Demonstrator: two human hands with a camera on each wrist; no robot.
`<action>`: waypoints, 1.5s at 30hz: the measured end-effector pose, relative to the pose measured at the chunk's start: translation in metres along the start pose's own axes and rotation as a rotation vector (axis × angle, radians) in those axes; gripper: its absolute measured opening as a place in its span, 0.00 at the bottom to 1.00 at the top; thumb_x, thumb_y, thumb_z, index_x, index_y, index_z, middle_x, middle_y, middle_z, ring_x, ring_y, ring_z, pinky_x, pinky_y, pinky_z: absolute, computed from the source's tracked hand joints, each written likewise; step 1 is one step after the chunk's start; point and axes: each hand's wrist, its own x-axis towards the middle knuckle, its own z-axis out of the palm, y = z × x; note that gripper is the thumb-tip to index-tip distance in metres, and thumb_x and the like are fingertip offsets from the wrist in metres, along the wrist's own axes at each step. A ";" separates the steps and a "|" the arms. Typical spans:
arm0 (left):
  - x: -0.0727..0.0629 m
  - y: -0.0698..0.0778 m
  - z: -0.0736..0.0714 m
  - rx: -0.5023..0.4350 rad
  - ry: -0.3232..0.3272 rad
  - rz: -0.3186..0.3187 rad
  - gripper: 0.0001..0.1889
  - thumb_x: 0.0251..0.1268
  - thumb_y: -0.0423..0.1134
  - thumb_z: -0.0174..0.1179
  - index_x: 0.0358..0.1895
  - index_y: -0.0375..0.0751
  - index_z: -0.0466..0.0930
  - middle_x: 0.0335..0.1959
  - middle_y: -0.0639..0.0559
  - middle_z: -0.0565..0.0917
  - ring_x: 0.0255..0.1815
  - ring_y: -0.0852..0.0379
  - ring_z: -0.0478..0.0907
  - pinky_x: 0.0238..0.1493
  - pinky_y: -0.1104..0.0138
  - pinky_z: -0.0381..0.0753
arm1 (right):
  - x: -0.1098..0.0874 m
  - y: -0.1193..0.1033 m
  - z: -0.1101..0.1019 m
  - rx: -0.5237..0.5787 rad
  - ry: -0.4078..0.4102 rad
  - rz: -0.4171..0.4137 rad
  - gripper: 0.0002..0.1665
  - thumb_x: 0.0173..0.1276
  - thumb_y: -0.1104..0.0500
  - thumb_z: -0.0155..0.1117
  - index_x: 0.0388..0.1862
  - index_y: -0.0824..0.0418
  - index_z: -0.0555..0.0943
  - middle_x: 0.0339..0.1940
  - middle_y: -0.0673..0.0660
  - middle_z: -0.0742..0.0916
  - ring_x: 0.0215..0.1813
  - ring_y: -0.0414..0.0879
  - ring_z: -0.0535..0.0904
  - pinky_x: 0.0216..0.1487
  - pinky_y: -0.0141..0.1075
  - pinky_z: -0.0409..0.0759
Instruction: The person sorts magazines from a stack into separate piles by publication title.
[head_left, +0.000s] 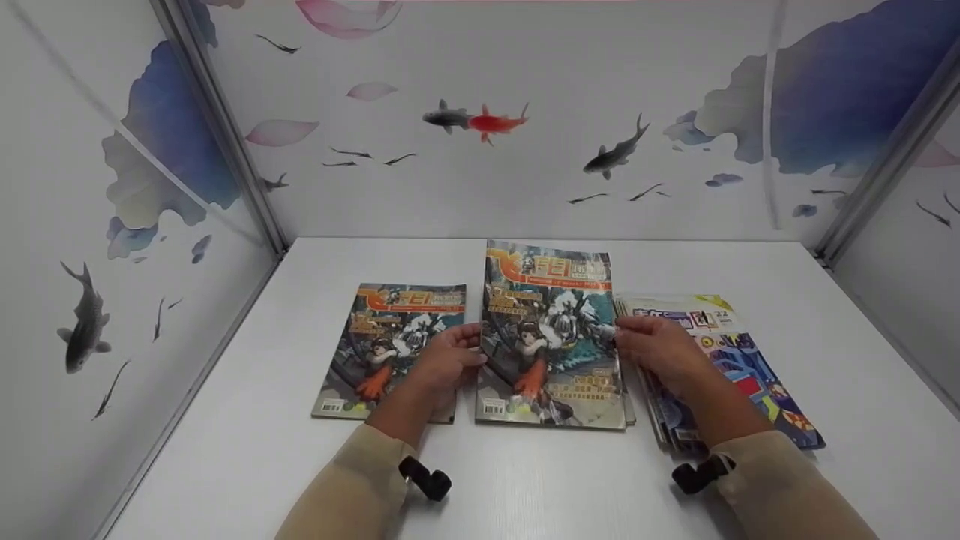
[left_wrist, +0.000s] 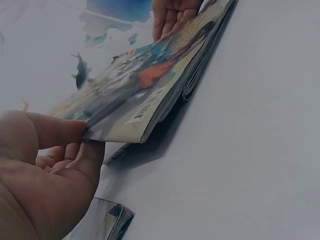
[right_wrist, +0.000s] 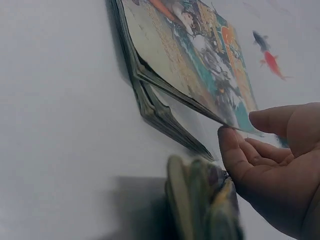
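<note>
In the head view, a magazine [head_left: 551, 337] with an orange title band and a figure in orange is raised at the middle of the table. My left hand [head_left: 448, 360] pinches its left edge, thumb on the cover and fingers beneath, as the left wrist view shows. At the opposite edge, my right hand [head_left: 660, 349] holds it between thumb and fingertips. Under it, partly hidden, lies another magazine [right_wrist: 167, 120], seen in the right wrist view. A magazine with the same cover [head_left: 390, 337] lies flat to the left, partly behind my left forearm.
To the right is a stack of magazines, the top one [head_left: 757, 375] with a blue, colourful cover; my right forearm overlaps it. White panels [head_left: 562, 60] with painted fish enclose the white table [head_left: 247, 450] at the back and sides.
</note>
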 end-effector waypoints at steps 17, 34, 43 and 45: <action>-0.001 0.010 -0.010 -0.080 0.064 0.011 0.26 0.72 0.28 0.62 0.73 0.42 0.79 0.64 0.46 0.83 0.48 0.58 0.84 0.45 0.67 0.84 | -0.007 -0.016 0.013 0.124 -0.019 -0.024 0.33 0.81 0.50 0.65 0.79 0.62 0.73 0.57 0.53 0.89 0.50 0.42 0.86 0.54 0.37 0.87; -0.014 0.006 -0.059 0.002 0.187 0.099 0.20 0.77 0.34 0.62 0.69 0.40 0.82 0.67 0.43 0.83 0.57 0.55 0.84 0.54 0.67 0.85 | -0.004 -0.043 0.067 0.213 -0.035 -0.066 0.25 0.81 0.55 0.65 0.72 0.61 0.81 0.61 0.60 0.89 0.51 0.48 0.90 0.57 0.41 0.91; -0.033 0.016 -0.118 0.001 0.246 0.059 0.24 0.80 0.38 0.61 0.74 0.41 0.77 0.76 0.43 0.77 0.67 0.58 0.80 0.57 0.73 0.84 | 0.003 -0.063 0.130 0.279 -0.077 -0.075 0.26 0.80 0.58 0.67 0.73 0.62 0.79 0.64 0.61 0.87 0.55 0.50 0.91 0.60 0.43 0.90; -0.038 0.018 -0.131 0.014 0.268 0.047 0.25 0.80 0.40 0.62 0.76 0.42 0.76 0.77 0.45 0.77 0.68 0.61 0.79 0.57 0.75 0.84 | 0.004 -0.067 0.143 0.304 -0.089 -0.081 0.27 0.79 0.59 0.67 0.75 0.62 0.78 0.65 0.61 0.87 0.55 0.49 0.90 0.59 0.41 0.90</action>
